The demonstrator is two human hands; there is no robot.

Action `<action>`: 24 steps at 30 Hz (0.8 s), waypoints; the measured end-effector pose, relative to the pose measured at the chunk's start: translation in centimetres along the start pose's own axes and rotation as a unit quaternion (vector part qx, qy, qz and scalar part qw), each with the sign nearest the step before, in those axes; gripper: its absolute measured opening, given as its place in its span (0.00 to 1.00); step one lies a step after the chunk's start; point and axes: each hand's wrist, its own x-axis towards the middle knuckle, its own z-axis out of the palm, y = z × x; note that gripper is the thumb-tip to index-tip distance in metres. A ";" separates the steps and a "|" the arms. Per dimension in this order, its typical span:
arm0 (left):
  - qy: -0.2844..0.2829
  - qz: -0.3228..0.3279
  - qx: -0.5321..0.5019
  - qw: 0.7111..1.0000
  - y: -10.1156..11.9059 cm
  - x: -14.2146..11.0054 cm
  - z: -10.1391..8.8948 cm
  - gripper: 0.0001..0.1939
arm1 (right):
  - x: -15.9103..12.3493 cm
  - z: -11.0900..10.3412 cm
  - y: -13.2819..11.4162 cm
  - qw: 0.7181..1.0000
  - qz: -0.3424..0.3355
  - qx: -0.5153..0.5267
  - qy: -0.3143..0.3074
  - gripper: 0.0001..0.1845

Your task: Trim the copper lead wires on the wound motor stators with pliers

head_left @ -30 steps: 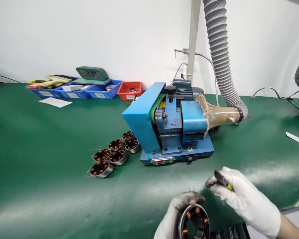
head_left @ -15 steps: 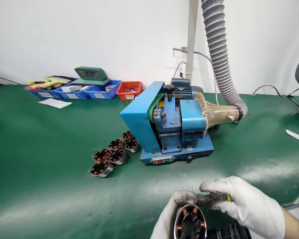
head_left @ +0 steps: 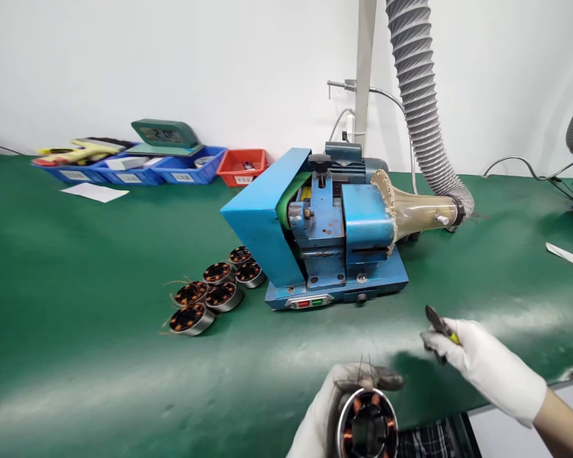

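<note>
A motor stator [head_left: 394, 425], a silver ring with copper windings and thin wires sticking up from its top, is gripped in my left hand [head_left: 332, 397] at the bottom middle. The glove's fingertips are dark with grime. My right hand [head_left: 482, 362], also in a white glove, holds a pair of cutting pliers [head_left: 439, 323] with dark jaws and a bit of yellow-green handle. The pliers are apart from the stator, up and to its right, over the green bench. Several similar stators [head_left: 191, 319] sit grouped left of the blue machine.
A blue belt machine [head_left: 262, 216] stands mid-bench, joined to a grey hose [head_left: 415, 83]. Blue bins [head_left: 128, 175] and a red bin [head_left: 241, 166] line the wall, with a digital clock [head_left: 165, 133] above them. White paper [head_left: 95, 192] lies in front on the green bench [head_left: 100, 267].
My right hand has drawn the pliers away from the stator, to the right and upward. My left hand keeps the stator in nearly the same place. The view has shifted slightly.
</note>
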 end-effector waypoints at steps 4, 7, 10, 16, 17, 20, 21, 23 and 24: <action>0.015 0.010 0.034 0.999 0.6 -0.2 1.3 0.27 | 1.9 1.0 5.1 0.978 0.151 -0.116 0.086 0.18; 0.014 0.011 0.039 0.999 1.2 -0.4 3.0 0.30 | 2.0 2.2 6.4 0.967 0.168 -0.153 0.115 0.22; 0.037 0.026 0.029 0.999 1.9 -0.4 4.2 0.28 | 0.2 4.3 4.1 0.976 0.062 -0.085 0.192 0.23; 0.023 0.024 0.010 0.999 3.3 -0.8 4.6 0.19 | -3.4 9.2 -3.2 0.936 -0.148 0.213 0.238 0.30; 0.017 0.026 0.011 0.999 3.6 -0.9 4.6 0.19 | -3.4 9.7 -3.7 0.931 -0.147 0.221 0.251 0.32; -0.008 0.032 0.025 0.999 4.2 -0.9 4.5 0.22 | -3.2 10.4 -4.3 0.915 -0.156 0.235 0.289 0.32; -0.016 0.037 0.032 0.999 4.3 -0.7 4.5 0.20 | -3.1 10.5 -4.4 0.909 -0.159 0.234 0.306 0.30; -0.027 0.056 0.030 0.998 4.3 -0.2 4.6 0.15 | -3.0 10.5 -4.5 0.900 -0.155 0.229 0.336 0.26; -0.027 0.070 0.016 0.997 4.3 0.1 4.6 0.14 | -3.1 10.5 -4.6 0.896 -0.145 0.231 0.351 0.26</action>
